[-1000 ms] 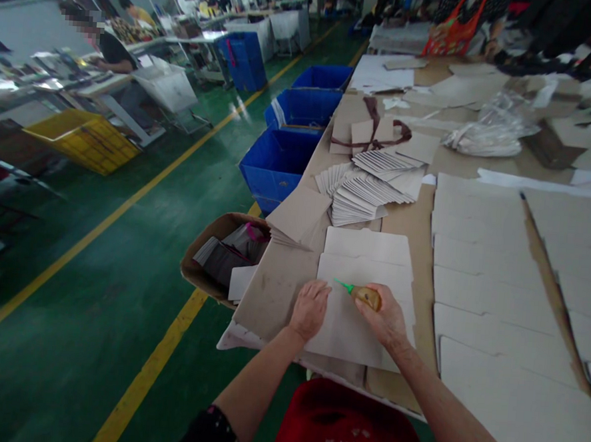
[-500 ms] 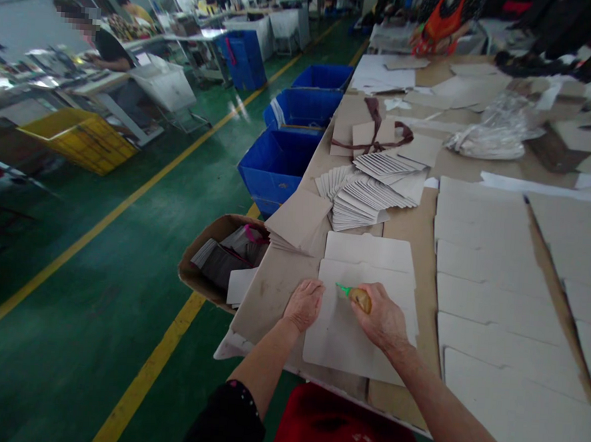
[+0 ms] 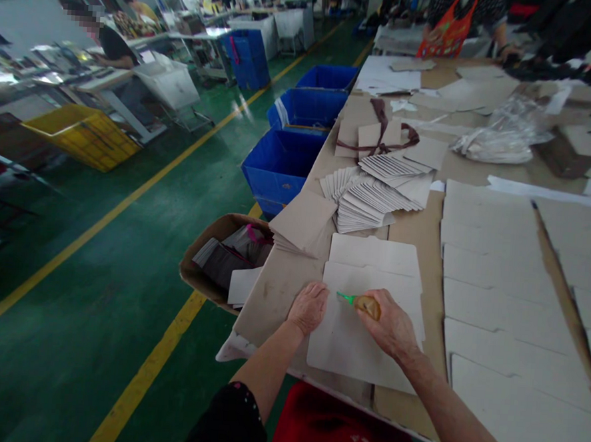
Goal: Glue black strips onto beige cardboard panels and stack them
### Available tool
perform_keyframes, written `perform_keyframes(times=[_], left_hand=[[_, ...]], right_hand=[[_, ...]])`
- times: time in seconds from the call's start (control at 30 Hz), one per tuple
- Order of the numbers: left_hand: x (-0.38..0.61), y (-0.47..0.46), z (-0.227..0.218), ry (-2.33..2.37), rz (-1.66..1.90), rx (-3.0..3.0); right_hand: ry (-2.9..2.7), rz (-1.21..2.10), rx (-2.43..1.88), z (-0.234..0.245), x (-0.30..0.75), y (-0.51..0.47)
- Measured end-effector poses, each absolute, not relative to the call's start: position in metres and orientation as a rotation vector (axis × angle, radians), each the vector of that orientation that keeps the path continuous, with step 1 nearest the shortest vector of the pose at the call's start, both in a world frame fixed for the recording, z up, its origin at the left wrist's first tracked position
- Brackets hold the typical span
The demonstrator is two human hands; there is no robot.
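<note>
My right hand point(image 3: 392, 325) is closed round a small tool with a wooden handle point(image 3: 369, 307) and a green tip point(image 3: 345, 297). The tip points left and rests on a white die-cut card sheet point(image 3: 361, 332) near the table's front edge. My left hand point(image 3: 309, 307) presses down on that sheet's left edge with its fingers curled. A second white sheet point(image 3: 373, 254) lies just behind the first.
A fanned pile of grey card pieces point(image 3: 372, 196) lies further back, with a ribbon-tied bundle point(image 3: 381, 136) behind it. Large white sheets point(image 3: 497, 273) cover the table to the right. An open carton point(image 3: 223, 256) and blue bins point(image 3: 284, 160) stand left of the table. People work at benches far off.
My hands stay on the front sheet; the tool's tip has turned a little to point more to the left. The view has shifted slightly.
</note>
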State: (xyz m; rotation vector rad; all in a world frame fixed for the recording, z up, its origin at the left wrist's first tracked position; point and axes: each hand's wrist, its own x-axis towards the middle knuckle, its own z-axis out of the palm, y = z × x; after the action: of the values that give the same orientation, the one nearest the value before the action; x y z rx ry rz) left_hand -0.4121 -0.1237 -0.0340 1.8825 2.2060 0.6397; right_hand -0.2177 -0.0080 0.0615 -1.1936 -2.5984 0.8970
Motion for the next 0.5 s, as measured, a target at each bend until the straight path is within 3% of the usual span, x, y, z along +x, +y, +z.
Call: perform_keyframes(times=[0.27,0.5], left_hand=[[-0.412,-0.123,-0.032,2.224,0.606,1.875],[-0.411,-0.122,-0.031,2.251,0.591,1.848]], right_hand=[[-2.406,0.84,-1.344,0.052,-0.221,-0.011],[-1.345,1.379,-1.506,0.04,-0.166,0.005]])
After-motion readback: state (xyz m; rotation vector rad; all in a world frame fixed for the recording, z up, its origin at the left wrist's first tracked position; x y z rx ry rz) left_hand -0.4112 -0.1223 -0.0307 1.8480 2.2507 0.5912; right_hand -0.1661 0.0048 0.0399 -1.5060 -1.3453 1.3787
